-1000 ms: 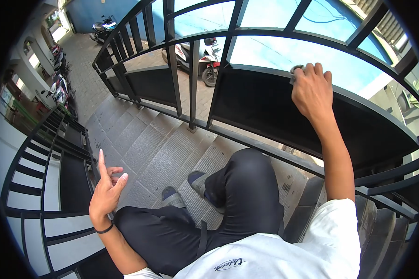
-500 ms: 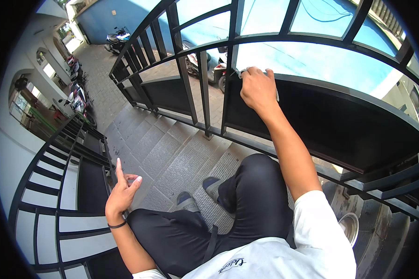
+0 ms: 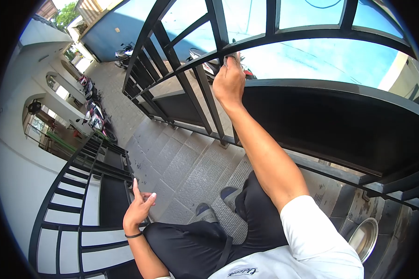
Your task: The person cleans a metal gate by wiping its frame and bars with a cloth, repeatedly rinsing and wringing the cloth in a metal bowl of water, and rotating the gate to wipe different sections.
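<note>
My right hand (image 3: 229, 83) is stretched forward, closed around a greyish cloth (image 3: 231, 57) of which only a little shows. It presses the cloth against an upright of the black metal railing (image 3: 205, 95), just under the curved upper rail. My left hand (image 3: 137, 209) hangs above my left knee with nothing in it, index finger extended and thumb apart. A black band (image 3: 133, 235) circles that wrist. The second black railing (image 3: 70, 226) is close on its left; whether the fingertip touches it I cannot tell.
I sit on stone-tiled steps (image 3: 177, 162) between two railings, my sandals (image 3: 205, 213) on a lower step. A metal bowl (image 3: 364, 237) stands by my right side. Motorbikes (image 3: 96, 116) are parked below, along the white building (image 3: 18, 111). A blue wall (image 3: 102, 37) rises behind the railing.
My right hand has moved from the top edge of the dark panel to the upright left of it. The view has shifted, bringing more of the bowl into sight. My left hand keeps its pose.
</note>
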`<move>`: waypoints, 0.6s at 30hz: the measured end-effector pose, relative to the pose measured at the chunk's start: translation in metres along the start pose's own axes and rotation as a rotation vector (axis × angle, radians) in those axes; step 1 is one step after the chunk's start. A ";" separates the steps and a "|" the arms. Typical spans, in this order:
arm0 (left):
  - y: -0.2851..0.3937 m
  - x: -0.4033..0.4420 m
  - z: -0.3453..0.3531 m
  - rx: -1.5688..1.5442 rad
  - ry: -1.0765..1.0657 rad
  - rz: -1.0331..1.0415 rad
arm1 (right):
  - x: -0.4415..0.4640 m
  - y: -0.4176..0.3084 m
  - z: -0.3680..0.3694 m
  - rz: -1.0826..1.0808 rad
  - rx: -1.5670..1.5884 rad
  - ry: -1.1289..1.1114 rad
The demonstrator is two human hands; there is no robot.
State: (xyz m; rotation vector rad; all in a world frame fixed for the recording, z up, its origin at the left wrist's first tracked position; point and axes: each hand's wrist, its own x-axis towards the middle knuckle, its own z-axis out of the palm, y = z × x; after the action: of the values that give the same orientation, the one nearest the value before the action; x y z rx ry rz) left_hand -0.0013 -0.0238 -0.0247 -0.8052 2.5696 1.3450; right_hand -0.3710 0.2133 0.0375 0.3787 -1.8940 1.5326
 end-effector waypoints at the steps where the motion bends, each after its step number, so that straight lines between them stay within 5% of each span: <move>1: 0.001 0.000 0.001 -0.003 0.006 0.003 | -0.004 -0.002 0.002 -0.006 0.004 -0.001; 3: 0.004 0.000 0.002 0.028 -0.001 0.001 | -0.017 -0.007 0.008 -0.144 -0.079 0.182; 10: -0.004 0.001 -0.001 0.021 0.013 -0.013 | -0.002 -0.002 -0.004 0.065 0.069 -0.122; 12: -0.006 0.001 -0.001 0.052 0.020 -0.035 | -0.019 -0.011 0.001 -0.132 0.015 0.064; 16: -0.010 0.001 -0.003 0.044 0.037 -0.024 | 0.009 -0.025 -0.025 0.280 0.113 -0.222; 17: -0.008 -0.002 -0.002 0.055 0.040 -0.026 | 0.004 0.000 0.004 0.028 -0.031 0.077; 18: -0.005 -0.001 -0.002 0.068 0.043 -0.024 | -0.004 -0.006 0.007 0.045 -0.024 0.078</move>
State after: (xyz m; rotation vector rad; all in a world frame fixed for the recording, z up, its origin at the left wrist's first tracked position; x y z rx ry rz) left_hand 0.0026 -0.0271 -0.0266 -0.8596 2.6140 1.2402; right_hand -0.3665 0.2047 0.0387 0.2636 -1.8699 1.5304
